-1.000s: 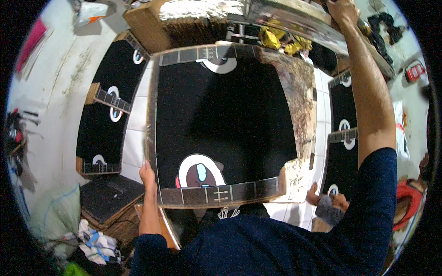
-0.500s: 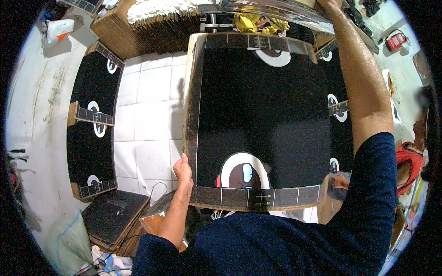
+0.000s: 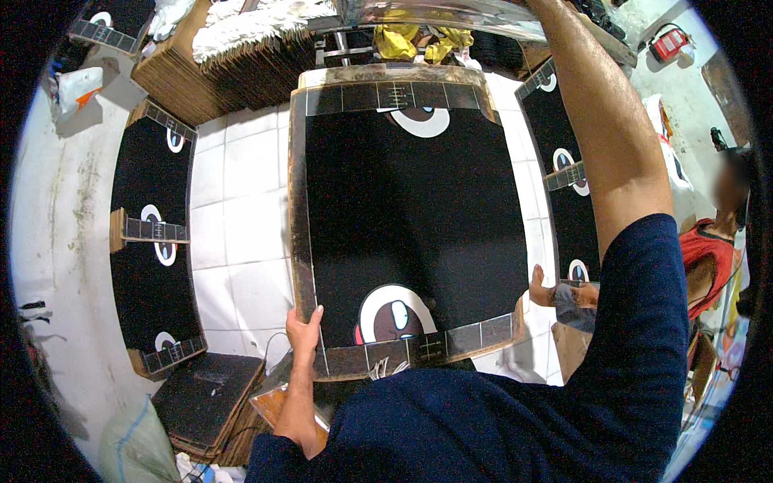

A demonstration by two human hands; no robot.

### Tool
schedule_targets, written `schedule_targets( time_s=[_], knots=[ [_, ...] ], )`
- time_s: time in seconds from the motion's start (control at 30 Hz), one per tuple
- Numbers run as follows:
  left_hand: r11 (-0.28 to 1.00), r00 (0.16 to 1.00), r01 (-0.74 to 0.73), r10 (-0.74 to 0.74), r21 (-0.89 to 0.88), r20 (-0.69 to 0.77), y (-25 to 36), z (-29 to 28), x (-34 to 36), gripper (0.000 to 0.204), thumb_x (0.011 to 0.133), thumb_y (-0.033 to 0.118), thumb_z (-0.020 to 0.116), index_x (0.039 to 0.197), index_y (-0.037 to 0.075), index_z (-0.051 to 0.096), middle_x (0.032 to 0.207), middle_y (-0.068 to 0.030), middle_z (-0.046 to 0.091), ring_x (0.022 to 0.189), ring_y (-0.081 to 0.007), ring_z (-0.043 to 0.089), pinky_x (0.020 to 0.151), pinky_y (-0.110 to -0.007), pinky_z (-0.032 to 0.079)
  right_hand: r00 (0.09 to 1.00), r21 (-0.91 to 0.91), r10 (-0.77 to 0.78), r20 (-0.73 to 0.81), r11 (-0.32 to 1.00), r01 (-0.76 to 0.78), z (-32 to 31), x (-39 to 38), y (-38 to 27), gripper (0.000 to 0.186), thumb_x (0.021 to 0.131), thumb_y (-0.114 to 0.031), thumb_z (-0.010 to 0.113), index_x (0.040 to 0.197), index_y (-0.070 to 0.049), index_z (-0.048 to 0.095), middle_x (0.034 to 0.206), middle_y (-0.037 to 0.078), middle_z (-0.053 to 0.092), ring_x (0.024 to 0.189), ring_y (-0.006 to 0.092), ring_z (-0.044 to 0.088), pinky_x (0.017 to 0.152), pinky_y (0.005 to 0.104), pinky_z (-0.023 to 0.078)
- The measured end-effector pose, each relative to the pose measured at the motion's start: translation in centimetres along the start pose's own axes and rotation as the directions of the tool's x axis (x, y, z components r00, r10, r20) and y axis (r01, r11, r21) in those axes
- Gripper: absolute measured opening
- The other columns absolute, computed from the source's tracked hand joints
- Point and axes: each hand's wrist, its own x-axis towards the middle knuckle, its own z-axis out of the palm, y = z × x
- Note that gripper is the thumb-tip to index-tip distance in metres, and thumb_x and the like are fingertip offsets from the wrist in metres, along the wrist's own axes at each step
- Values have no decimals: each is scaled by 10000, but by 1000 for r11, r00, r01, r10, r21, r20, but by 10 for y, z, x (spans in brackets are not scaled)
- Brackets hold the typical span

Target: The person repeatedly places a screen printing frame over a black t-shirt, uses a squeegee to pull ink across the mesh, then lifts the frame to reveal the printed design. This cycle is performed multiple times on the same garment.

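Observation:
In front of me lies a large board [image 3: 299, 266] with worn, pale edges, carrying a black sheet [image 3: 411, 201] printed with parts of cartoon eyes. Dark gridded strips [image 3: 403, 95] cross its far and near ends. My left hand [image 3: 303, 332] grips the board's near left side, thumb on top and the other fingers over the edge. My right arm reaches up and away past the board's far right corner. Its hand is cut off by the top of the picture, beside a shiny raised panel [image 3: 451, 18], so what it holds is hidden.
Similar black printed sheets lie left [image 3: 149, 185] and right [image 3: 564, 129]. Behind stand stacked brown boards [image 3: 258, 76] and crumpled yellow material [image 3: 398, 40]. A dark board stack [image 3: 205, 394] sits near left. At right are a person in red [image 3: 713, 262] and a fire extinguisher [image 3: 668, 44].
The board and other surroundings have shifted left in view, uncovering white tiles on the board's right. My left hand keeps its grip. My right hand has passed out at the top.

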Motion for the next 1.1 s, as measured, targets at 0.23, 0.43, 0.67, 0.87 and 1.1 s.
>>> schedule_targets(
  time_s=[0.23, 0.43, 0.67, 0.87, 1.1],
  knots=[
    [934, 994, -87, 58, 345, 93, 27, -20, 1, 651, 763, 524, 860, 1067, -16, 657, 986, -259, 737, 960, -461, 702, 842, -526, 533, 999, -73, 46, -10, 996, -46, 4, 17, -6, 515, 836, -223, 749, 1343, -175, 674, 1272, 144, 715, 1196, 341, 668, 1036, 430, 519],
    [936, 993, -119, 105, 332, 61, 32, -13, 6, 619, 764, 480, 869, 1046, -25, 647, 972, -278, 727, 964, -477, 695, 841, -529, 533, 993, -43, 103, 57, 994, -100, -15, 15, -5, 528, 838, -231, 743, 1359, -194, 664, 1272, 150, 715, 1184, 343, 677, 1018, 440, 534],
    [939, 994, -102, 86, 330, 61, 39, -12, 10, 620, 760, 444, 879, 1048, -47, 634, 982, -297, 724, 967, -484, 697, 851, -528, 540, 998, -58, 62, 20, 996, -60, -24, 18, -12, 513, 836, -190, 697, 1348, -205, 671, 1260, 151, 719, 1176, 345, 680, 1008, 441, 539],
    [929, 993, -115, 105, 351, 48, 36, -10, 16, 678, 745, 457, 887, 1100, -43, 596, 1004, -281, 725, 968, -478, 700, 850, -525, 541, 992, -86, 93, 80, 993, -86, -31, 22, -14, 520, 840, -198, 685, 1360, -213, 669, 1269, 160, 714, 1178, 346, 679, 1014, 443, 537],
    [908, 995, -95, 89, 407, 34, 17, -1, 24, 748, 717, 480, 908, 1132, -24, 542, 1071, -240, 645, 1032, -435, 637, 904, -509, 503, 994, -76, 78, 73, 995, -72, -31, 33, -15, 488, 850, -183, 667, 1338, -193, 676, 1255, 176, 714, 1171, 356, 677, 1003, 451, 537]
  ],
)
